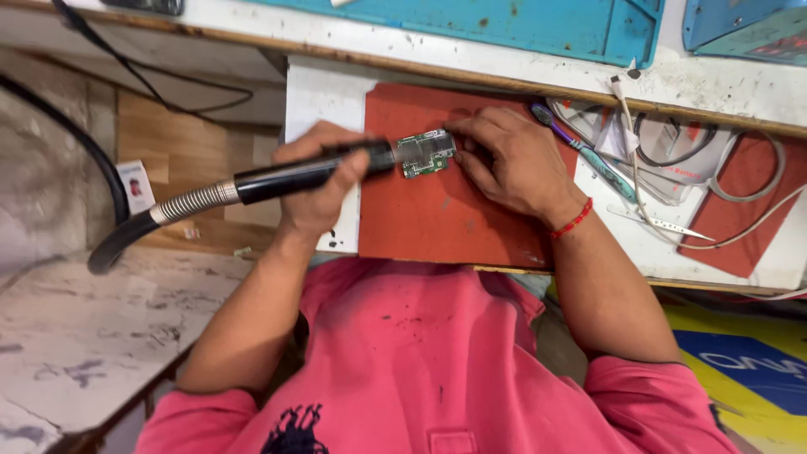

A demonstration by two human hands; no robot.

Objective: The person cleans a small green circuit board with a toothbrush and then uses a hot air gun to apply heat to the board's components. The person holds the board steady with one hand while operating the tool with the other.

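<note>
My left hand is closed around a black handpiece with a ribbed metal collar and a thick black hose. Its tip points right at a small green circuit board. The board lies on a red-brown mat. My right hand, with a red thread around its wrist, pins the board's right edge down with its fingertips. The tool's tip is at or just above the board's left side.
A purple and teal brush, metal tweezers and white and grey cables lie right of the mat. A blue mat sits at the back. The tool's hose loops off left over a lower marbled surface.
</note>
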